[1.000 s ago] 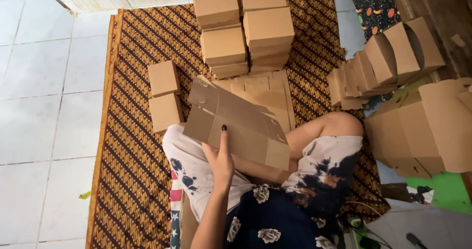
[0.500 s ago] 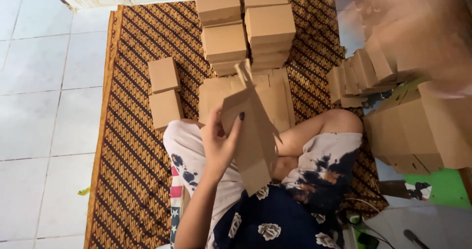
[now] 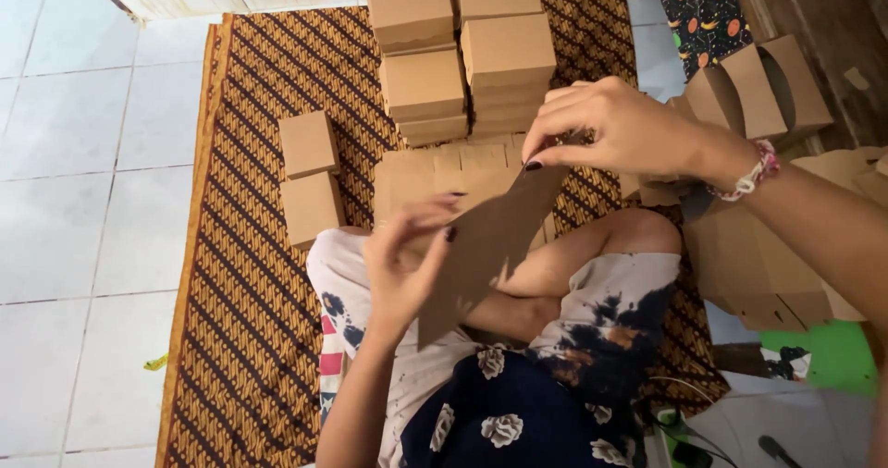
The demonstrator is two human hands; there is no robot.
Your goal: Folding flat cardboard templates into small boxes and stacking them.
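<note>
I sit cross-legged on a brown patterned mat (image 3: 259,274). A flat brown cardboard box blank (image 3: 486,246) is held edge-on above my lap. My left hand (image 3: 402,264) grips its lower middle part from the left. My right hand (image 3: 615,130) pinches its top end with the fingertips. A beaded bracelet (image 3: 749,174) is on my right wrist. A pile of flat cardboard blanks (image 3: 416,177) lies on the mat just beyond my knees.
Stacks of folded brown boxes (image 3: 458,56) stand at the far end of the mat, two more boxes (image 3: 310,177) to the left. Part-folded cartons (image 3: 758,89) crowd the right side. White floor tiles (image 3: 74,200) lie left of the mat.
My right hand came in from the right and took the top of the blank. The blank has turned from lying flat over my lap to standing edge-on.
</note>
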